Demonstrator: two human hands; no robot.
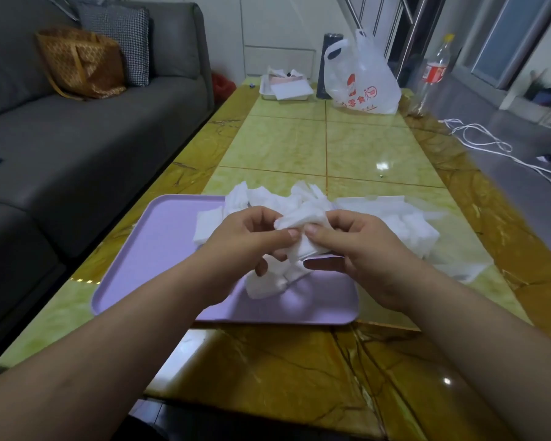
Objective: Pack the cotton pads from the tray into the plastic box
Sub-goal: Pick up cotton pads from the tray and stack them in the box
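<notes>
From where I stand, both hands hover over the lilac tray with fingers curled. The left hand and right hand pinch one small bunch of cotton pads between thumbs and fingertips. More loose pads lie on the tray beneath them and heaped at its far edge. The clear plastic box sits on the bench just right of the tray, with many pads inside. This looks like the gathering step; next the bunch needs carrying right and laying in flat, without shedding strays.
</notes>
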